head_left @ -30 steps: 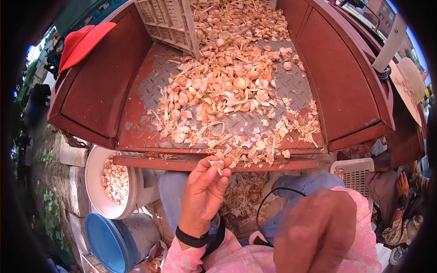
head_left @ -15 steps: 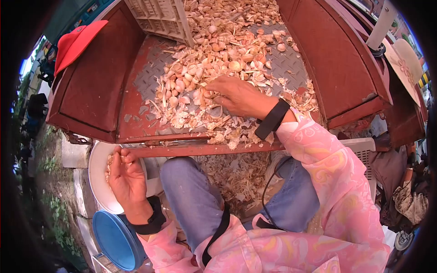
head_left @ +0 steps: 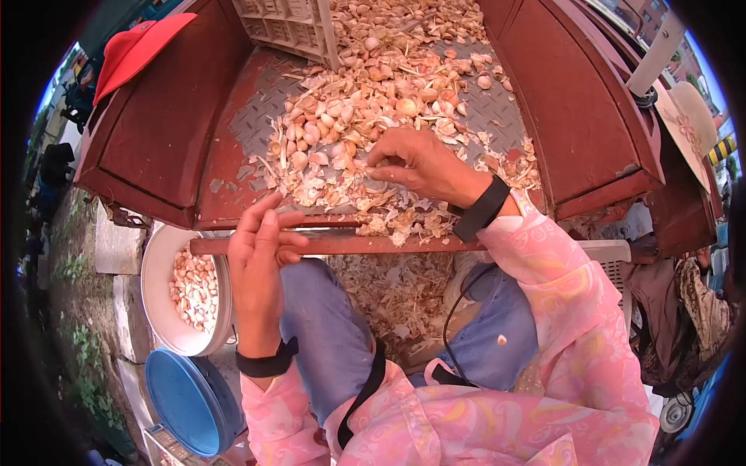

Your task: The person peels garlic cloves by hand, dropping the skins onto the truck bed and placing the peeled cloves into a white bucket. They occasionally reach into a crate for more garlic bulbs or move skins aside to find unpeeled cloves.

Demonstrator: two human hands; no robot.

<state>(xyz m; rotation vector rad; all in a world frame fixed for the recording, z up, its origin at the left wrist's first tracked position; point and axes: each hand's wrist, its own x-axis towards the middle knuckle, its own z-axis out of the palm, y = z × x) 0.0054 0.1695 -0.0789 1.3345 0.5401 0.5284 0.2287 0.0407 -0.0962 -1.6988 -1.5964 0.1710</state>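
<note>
A broad heap of garlic cloves and loose papery skins lies on the metal plate floor of a red-sided truck bed. Over the near part of the heap is my right hand, thumb and fingers pinched together; whatever lies between the fingertips is too small to make out. My left hand hovers at the bed's front edge with its fingers apart and nothing visible in it. Beside that wrist, lower left, a white bucket contains peeled-looking garlic cloves.
A blue-lidded bucket stands below the white one. On the bed leans a pale plastic crate. A red cap hangs on the left side panel, a light hat on the right. More skins lie between my knees.
My left hand has moved from over the white bucket up and right to the bed's edge, and its fingers have spread. My right hand has shifted slightly right, off the cloves.
</note>
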